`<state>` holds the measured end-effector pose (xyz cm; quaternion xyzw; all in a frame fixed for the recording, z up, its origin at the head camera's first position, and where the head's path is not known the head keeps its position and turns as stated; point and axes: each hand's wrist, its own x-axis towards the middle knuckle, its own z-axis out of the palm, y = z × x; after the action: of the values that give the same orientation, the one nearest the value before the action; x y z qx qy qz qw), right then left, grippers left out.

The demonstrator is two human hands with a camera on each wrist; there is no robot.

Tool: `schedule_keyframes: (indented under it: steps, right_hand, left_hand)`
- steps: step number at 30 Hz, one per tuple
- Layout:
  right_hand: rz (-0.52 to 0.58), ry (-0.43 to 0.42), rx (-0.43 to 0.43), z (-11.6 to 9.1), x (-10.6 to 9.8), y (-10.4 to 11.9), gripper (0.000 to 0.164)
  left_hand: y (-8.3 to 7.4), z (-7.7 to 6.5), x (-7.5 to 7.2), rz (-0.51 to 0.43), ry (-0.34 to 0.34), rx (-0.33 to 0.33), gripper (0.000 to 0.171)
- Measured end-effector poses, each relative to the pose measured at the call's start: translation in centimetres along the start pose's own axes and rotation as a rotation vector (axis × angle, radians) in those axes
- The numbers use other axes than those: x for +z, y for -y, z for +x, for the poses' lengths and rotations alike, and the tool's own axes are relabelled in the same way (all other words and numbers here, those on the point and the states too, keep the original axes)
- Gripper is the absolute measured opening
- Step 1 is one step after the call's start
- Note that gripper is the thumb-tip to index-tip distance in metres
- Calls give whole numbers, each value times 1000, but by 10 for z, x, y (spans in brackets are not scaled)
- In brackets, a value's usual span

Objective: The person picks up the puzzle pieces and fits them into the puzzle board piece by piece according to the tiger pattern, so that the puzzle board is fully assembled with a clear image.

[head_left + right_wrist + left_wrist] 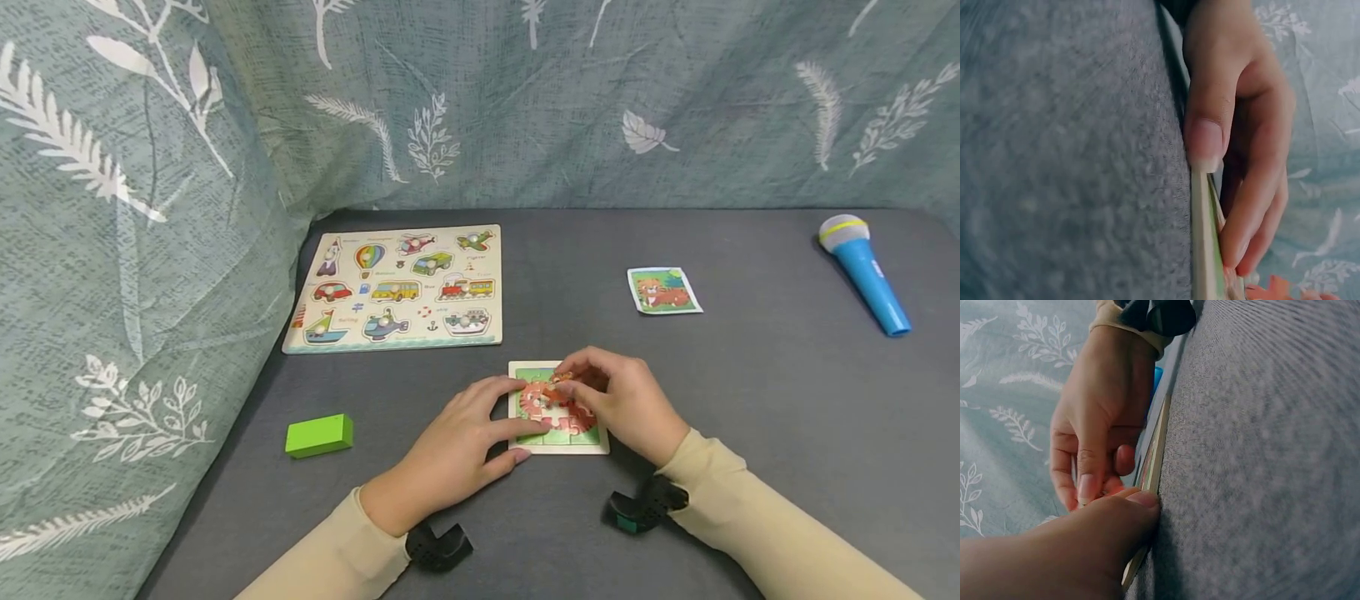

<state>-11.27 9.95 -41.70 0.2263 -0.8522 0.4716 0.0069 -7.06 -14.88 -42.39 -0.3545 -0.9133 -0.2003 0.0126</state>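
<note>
A small square jigsaw puzzle (570,449) with a pale frame and a red-orange animal picture lies on the table. My left hand (459,432) rests on its left side with fingers spread, the thumb at the near left corner of the frame. In the right wrist view, the left thumb (1207,140) presses the frame's edge. Over the puzzle's upper part, my right hand (637,402) pinches an orange puzzle piece (1277,287) between thumb and fingers. The right fingertips partly hide that piece in the head view. A pale gap shows near the puzzle's middle.
A wooden vehicle puzzle board (405,346) lies at the back left. Nearer on the left is a green block (318,436). A small picture card (664,292) with an orange animal lies behind the right hand, and a blue toy microphone (870,279) at the far right.
</note>
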Motion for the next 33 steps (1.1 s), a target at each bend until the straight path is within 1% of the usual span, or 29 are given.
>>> schedule_keyframes:
  steps: [3, 9, 11, 16, 19, 22, 26, 28, 30, 33]
  right_hand:
    - [-6, 16, -2, 0, 3, -3, 13]
    - [-141, 27, -131, 1, 8, -8, 19]
    - [-181, 22, -155, 1, 9, -10, 20]
    - [-202, 40, -157, 1, 10, -11, 18]
    - [-222, 41, -176, 1, 11, -11, 15]
    - [-275, 34, -239, 1, 11, -10, 13]
    - [-407, 25, -374, -1, 11, -7, 12]
    - [-461, 21, -424, -2, 10, -6, 12]
    - [-481, 13, -444, -3, 10, -7, 12]
    - [-466, -8, -429, -3, 10, -9, 12]
  left_hand:
    - [0, 0, 0, 3, 0, 2, 36]
    - [0, 0, -1, 5, 3, 11, 36]
    - [0, 0, -1, 8, 3, 14, 36]
    - [1, -1, -2, 8, 4, 17, 37]
    - [0, -1, -3, 3, 2, 17, 37]
    - [1, -2, -4, 1, 2, 13, 36]
    - [0, -3, -4, -4, 9, 8, 36]
    - [0, -4, -4, -7, 10, 9, 35]
    - [0, -4, -4, -6, 4, 14, 35]
    - [-1, -3, -3, -9, -9, 20, 35]
